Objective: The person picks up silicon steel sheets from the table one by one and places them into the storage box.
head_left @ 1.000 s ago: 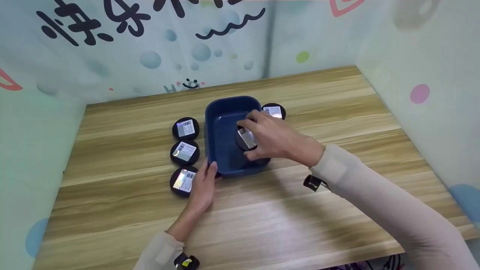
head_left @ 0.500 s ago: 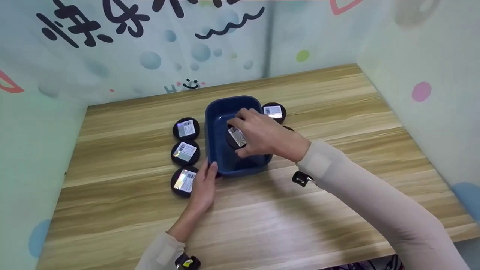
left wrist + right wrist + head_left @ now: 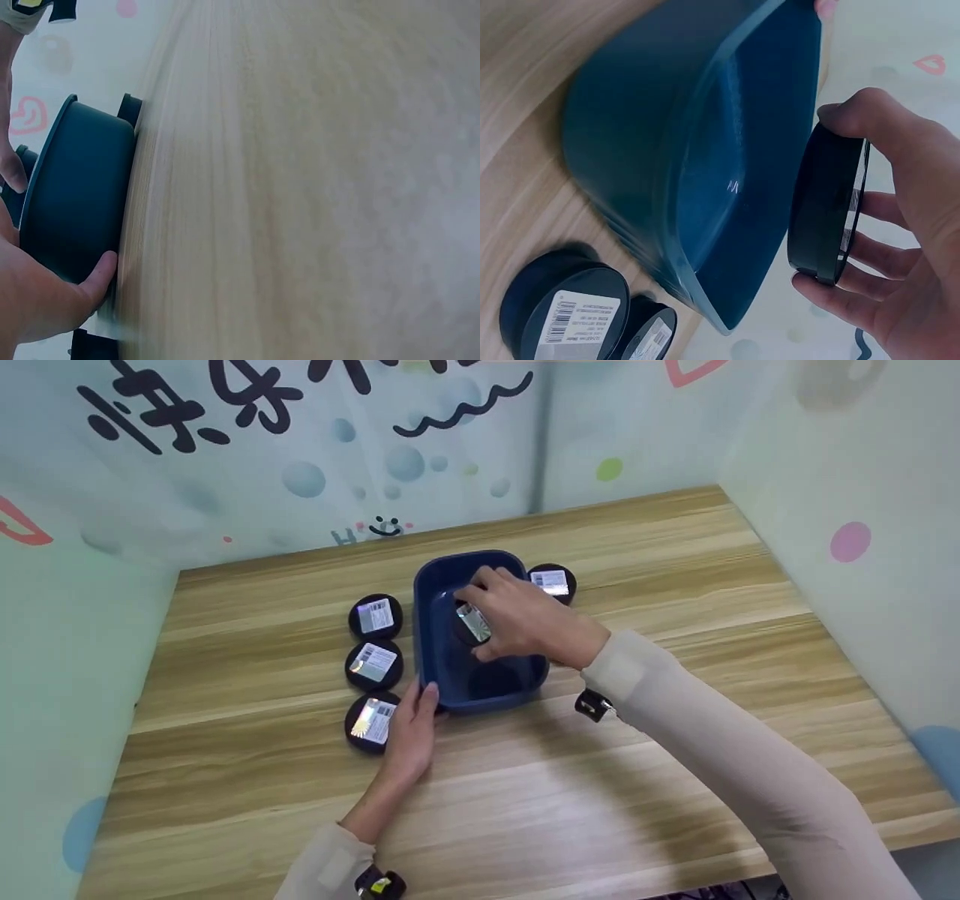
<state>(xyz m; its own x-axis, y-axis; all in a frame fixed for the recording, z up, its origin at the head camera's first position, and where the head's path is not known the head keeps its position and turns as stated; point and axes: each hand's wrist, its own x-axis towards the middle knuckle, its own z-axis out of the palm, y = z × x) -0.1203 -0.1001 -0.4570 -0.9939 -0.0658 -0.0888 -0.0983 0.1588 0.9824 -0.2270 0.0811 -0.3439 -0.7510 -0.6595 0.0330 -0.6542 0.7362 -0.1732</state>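
Note:
A deep blue plastic bin (image 3: 480, 703) stands mid-table. My left hand (image 3: 411, 739) grips its near left corner; in the left wrist view the thumb (image 3: 99, 279) lies against the end wall, and the other fingers are mostly hidden. Over the bin's opening, my right hand (image 3: 517, 615) holds a round black container (image 3: 471, 622) with a silvery label. The right wrist view shows this black container (image 3: 825, 202) pinched at its edges between thumb and fingers, apart from the bin wall.
Left of the bin, black round labelled containers stand in a column: far (image 3: 375, 616), middle (image 3: 373, 664) and near (image 3: 369, 721). To the right is another black container (image 3: 553, 583); the right wrist view shows two containers (image 3: 577, 315) beside the bin. Printed walls enclose the wooden table (image 3: 247, 675).
My right hand has carried the black container leftward over the bin, then slightly toward the back. My left hand has stayed on the bin's corner, and the bin has not visibly moved.

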